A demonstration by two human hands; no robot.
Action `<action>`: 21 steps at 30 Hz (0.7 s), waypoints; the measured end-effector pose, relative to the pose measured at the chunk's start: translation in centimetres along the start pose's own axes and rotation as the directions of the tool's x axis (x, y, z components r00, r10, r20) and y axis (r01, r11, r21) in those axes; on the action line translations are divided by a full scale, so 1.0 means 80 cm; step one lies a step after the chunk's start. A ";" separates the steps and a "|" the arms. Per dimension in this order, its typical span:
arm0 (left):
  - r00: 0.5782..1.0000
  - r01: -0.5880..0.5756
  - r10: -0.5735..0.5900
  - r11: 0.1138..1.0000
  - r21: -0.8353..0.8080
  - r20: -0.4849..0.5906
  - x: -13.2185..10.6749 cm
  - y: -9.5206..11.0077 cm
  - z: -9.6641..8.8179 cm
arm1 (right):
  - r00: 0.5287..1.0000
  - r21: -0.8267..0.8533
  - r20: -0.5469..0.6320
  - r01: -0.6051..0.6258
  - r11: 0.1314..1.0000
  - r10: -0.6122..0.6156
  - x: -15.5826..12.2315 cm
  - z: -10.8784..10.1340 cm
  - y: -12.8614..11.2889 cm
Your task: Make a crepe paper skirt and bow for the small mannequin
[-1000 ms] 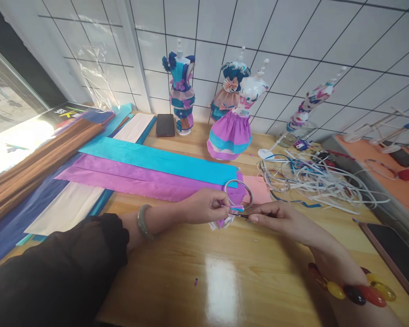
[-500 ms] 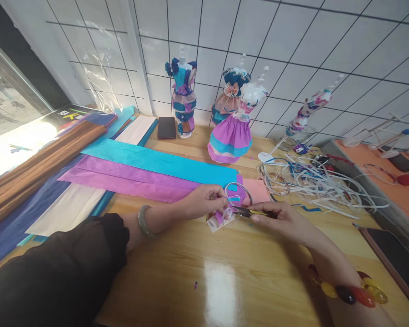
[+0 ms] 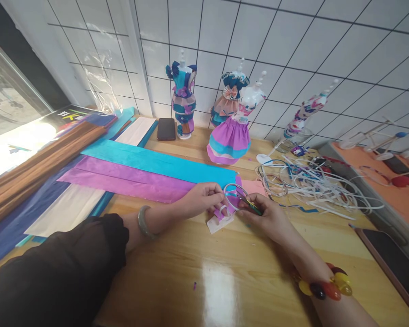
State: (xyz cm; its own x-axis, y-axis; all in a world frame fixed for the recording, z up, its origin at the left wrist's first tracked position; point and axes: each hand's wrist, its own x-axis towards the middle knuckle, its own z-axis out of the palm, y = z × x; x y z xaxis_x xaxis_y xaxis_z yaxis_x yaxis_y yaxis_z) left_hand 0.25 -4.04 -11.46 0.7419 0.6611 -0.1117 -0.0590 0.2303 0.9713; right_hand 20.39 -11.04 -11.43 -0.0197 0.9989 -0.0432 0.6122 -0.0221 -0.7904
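My left hand (image 3: 209, 196) is closed in a pinch on a thin light-blue and white strip (image 3: 230, 194); its held end is hidden by the fingers. A thin pale hoop (image 3: 235, 185) surrounds the strip just right of the fingertips. My right hand (image 3: 264, 212) grips small scissors (image 3: 254, 207) with yellow-green handles, their dark blades pointing up and left at the hoop. Beneath both hands lie purple fabric (image 3: 232, 208) and a small white piece (image 3: 219, 224) with a curled white strip over it.
Turquoise cloth (image 3: 160, 160) and purple cloth (image 3: 132, 179) stretch leftward. Dressed mini mannequins (image 3: 229, 141) stand along the tiled wall. Tangled white strips (image 3: 306, 190) lie at right, beside a tablet-like dark device (image 3: 391, 261). A black phone (image 3: 166, 129) rests at the back.
My right hand has shifted slightly left and up, turning the scissors from nearly level to slanting across the hoop. My left hand keeps its pinch almost in place.
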 end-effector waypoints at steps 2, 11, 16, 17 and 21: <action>0.999 0.004 -0.005 1.000 -0.011 -0.035 0.000 0.000 -0.001 | 1.000 -0.010 0.003 0.008 1.000 -0.008 0.000 0.000 -0.006; 0.993 0.024 -0.021 0.999 0.027 -0.116 0.003 -0.002 -0.003 | 0.997 0.070 -0.073 0.024 0.997 -0.019 0.001 -0.039 0.007; 0.995 0.042 -0.039 0.999 0.035 -0.088 0.003 -0.003 -0.003 | 0.990 0.123 -0.140 -0.003 0.992 0.021 -0.002 -0.057 0.008; 0.995 0.056 -0.052 0.998 0.038 -0.089 0.003 -0.004 -0.003 | 0.987 0.115 -0.160 -0.009 0.993 0.027 -0.002 -0.060 0.009; 0.990 0.104 -0.096 0.992 0.066 -0.107 0.007 -0.009 -0.006 | 0.969 0.114 -0.241 -0.035 0.993 0.061 -0.004 -0.073 0.010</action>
State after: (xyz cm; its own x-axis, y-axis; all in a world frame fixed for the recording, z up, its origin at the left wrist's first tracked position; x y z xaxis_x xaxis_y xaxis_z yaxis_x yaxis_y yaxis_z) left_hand 0.42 -3.50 -12.29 0.6682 0.7086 -0.2268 0.0626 0.2502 0.9662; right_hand 25.50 -11.11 -8.50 0.2092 0.9762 0.0571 0.5188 -0.0613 -0.8527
